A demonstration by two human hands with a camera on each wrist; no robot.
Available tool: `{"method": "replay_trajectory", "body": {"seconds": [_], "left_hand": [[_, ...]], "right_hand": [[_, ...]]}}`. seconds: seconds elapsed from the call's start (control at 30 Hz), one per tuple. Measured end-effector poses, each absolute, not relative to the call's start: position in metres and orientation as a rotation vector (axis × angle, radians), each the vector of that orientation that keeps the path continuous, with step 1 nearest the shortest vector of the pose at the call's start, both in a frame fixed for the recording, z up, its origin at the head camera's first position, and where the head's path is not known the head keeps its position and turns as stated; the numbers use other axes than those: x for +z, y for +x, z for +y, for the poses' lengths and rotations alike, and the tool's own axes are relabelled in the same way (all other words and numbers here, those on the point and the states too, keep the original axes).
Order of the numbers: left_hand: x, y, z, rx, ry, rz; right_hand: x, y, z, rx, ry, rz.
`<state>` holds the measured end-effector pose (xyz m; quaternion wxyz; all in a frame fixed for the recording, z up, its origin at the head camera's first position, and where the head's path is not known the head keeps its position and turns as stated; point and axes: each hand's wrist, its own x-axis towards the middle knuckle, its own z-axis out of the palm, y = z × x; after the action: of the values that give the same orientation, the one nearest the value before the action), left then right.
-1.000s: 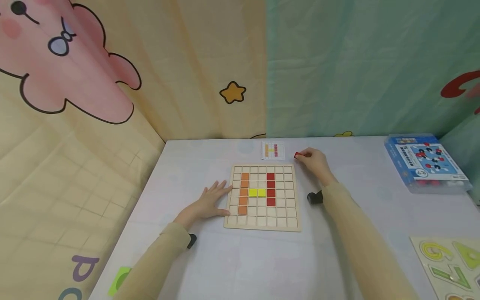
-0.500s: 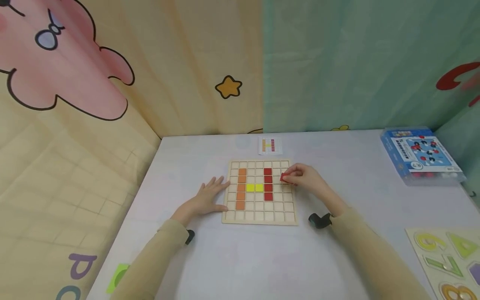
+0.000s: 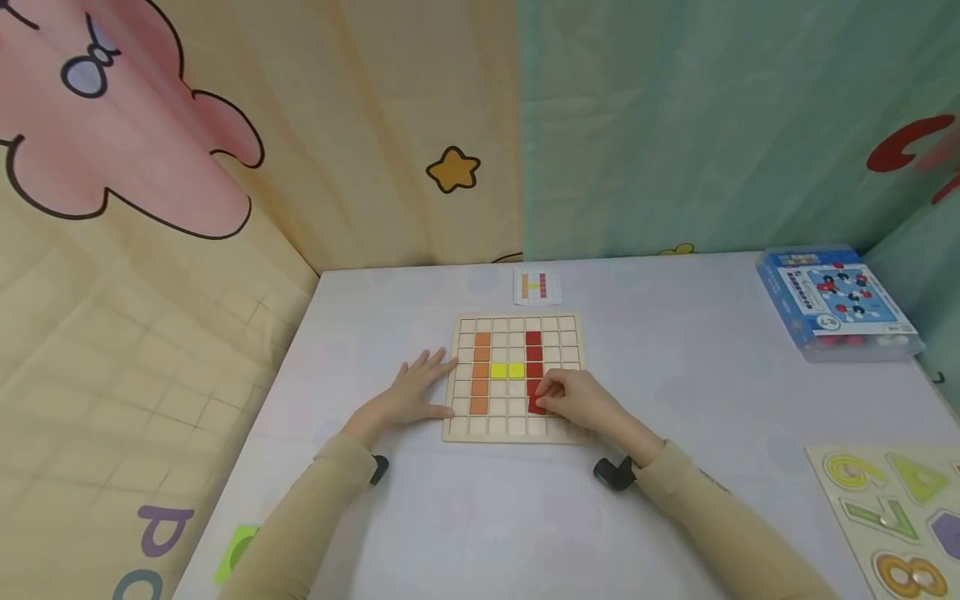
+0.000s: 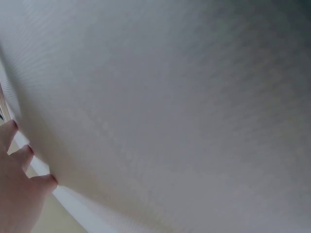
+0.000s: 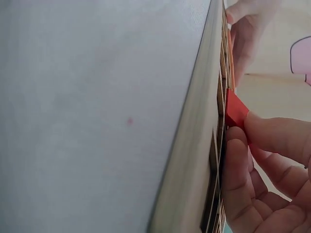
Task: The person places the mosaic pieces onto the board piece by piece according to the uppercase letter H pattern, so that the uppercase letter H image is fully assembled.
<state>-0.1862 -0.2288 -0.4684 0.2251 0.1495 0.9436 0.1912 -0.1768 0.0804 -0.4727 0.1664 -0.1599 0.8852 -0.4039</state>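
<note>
A wooden grid board lies on the table. It bears a column of orange square tiles, two yellow tiles and a column of red tiles. My right hand pinches a red tile between thumb and fingers, at the lower end of the red column; in the right wrist view this tile stands tilted at the board's surface. My left hand lies with spread fingers at the board's left edge, its fingertips touching it. Behind the board is a small pattern card with orange, yellow and red squares.
A blue boxed set stands at the back right. A board with number and shape pieces lies at the front right. A green piece is partly hidden by the left sleeve. Curtains hang behind the table.
My right hand has carried the red tile from behind the board's right corner, over the board, and down to the foot of the red column. My left hand stays at the left edge.
</note>
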Motion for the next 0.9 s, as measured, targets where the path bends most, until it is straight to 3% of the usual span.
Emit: {"method": "replay_trajectory", "body": {"seconds": [0.9], "left_hand": [[-0.471, -0.184, -0.235, 0.536, 0.374, 2.611]], "right_hand": [[-0.474, -0.176, 0.067, -1.042, -0.513, 2.592]]}}
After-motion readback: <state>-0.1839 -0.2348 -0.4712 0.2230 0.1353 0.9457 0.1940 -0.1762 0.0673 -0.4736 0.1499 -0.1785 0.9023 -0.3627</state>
